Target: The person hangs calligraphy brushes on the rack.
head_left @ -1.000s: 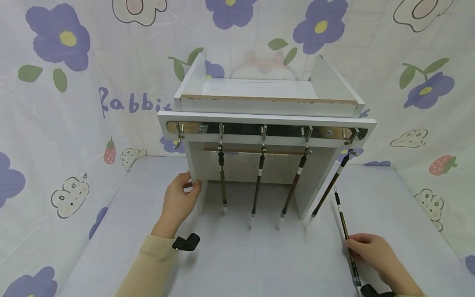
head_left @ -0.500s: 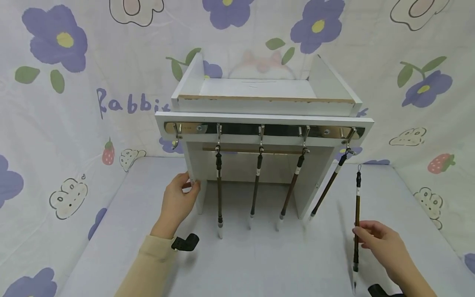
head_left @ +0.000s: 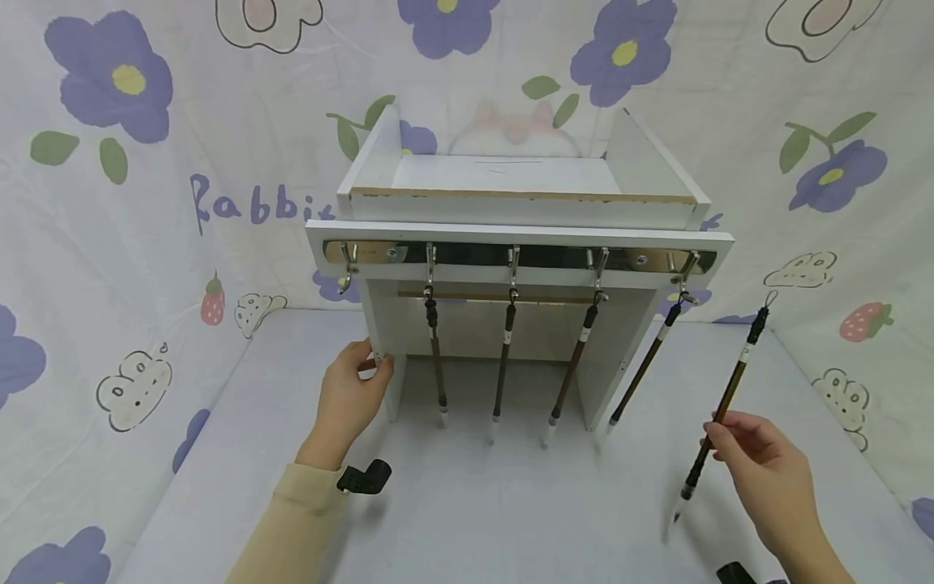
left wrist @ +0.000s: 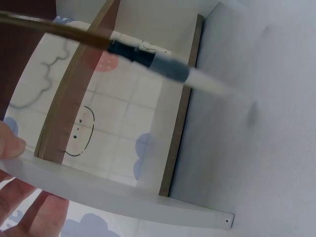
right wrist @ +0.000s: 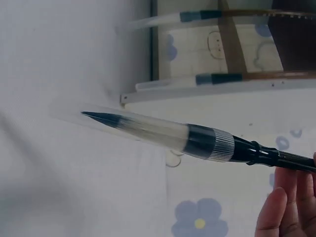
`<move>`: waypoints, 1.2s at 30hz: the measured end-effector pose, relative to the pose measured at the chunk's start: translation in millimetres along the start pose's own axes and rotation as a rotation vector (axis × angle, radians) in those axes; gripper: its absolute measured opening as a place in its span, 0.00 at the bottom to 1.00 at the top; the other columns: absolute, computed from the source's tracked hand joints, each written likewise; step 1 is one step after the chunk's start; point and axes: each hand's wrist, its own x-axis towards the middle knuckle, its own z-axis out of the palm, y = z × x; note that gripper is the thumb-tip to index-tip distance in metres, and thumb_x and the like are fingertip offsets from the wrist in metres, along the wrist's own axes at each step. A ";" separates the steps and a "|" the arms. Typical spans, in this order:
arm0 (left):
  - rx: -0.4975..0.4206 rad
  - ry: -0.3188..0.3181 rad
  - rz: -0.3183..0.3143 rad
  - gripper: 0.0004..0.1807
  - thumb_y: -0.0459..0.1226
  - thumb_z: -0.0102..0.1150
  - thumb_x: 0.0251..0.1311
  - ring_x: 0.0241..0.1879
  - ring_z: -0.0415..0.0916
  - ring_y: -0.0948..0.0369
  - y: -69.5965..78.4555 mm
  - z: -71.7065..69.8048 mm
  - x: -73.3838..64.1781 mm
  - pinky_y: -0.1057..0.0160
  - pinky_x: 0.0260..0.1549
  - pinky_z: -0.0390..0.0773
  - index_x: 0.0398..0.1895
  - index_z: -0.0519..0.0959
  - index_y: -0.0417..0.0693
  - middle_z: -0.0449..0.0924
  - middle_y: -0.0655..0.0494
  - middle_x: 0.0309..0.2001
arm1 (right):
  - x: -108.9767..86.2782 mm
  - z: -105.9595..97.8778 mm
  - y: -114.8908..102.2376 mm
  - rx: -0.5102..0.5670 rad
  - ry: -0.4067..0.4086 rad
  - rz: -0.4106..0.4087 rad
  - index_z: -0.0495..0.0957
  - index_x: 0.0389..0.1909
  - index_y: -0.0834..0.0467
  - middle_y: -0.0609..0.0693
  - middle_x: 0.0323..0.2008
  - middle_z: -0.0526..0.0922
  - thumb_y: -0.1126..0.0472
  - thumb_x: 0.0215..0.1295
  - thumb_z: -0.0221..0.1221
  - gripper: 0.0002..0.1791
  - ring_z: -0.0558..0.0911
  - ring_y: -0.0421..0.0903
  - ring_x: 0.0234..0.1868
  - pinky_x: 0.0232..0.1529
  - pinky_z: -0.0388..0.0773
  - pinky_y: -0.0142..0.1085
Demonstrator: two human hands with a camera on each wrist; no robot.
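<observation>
My left hand grips the left side panel of a white rack, thumb and fingers on either side of it. To the right of the rack, my right hand pinches a writing brush by its brown handle. The brush leans to the right, its hanging loop up. In the right wrist view its dark-tipped bristles point down inside a clear cap. Several more capped brushes hang from the hook rail. The leftmost hook carries none.
The rack's open white top tray rises behind the rail. A thin wooden crossbar spans the rack below. White cloth covers the table, and a flower-printed curtain closes off the back and sides.
My right hand has raised the brush from low over the table and turned its loop end to the right. The leftmost hanging brush swings. My left hand stays on the panel.
</observation>
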 end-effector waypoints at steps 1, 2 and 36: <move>0.001 0.001 0.001 0.20 0.41 0.54 0.67 0.51 0.76 0.51 0.1 0.0 -0.1 0.54 0.42 0.82 0.61 0.76 0.49 0.76 0.51 0.54 | -1.5 0.8 -3.3 0.001 0.017 -0.001 0.76 0.47 0.58 0.40 0.38 0.84 0.51 0.67 0.60 0.16 0.81 0.36 0.35 0.34 0.78 0.23; 0.002 0.002 0.002 0.20 0.41 0.54 0.67 0.51 0.76 0.51 0.1 0.1 -0.1 0.54 0.42 0.82 0.61 0.76 0.49 0.76 0.51 0.54 | -3.1 1.5 -6.6 0.009 0.032 -0.008 0.76 0.47 0.58 0.40 0.38 0.83 0.52 0.67 0.60 0.15 0.81 0.36 0.36 0.34 0.78 0.23; 0.013 -0.006 -0.005 0.20 0.42 0.54 0.68 0.51 0.76 0.52 -3.5 1.9 1.1 0.54 0.43 0.82 0.62 0.75 0.51 0.76 0.53 0.54 | -29.9 30.8 -64.1 0.158 -0.085 -0.570 0.78 0.42 0.66 0.53 0.38 0.84 0.81 0.56 0.61 0.14 0.81 0.39 0.40 0.44 0.76 0.23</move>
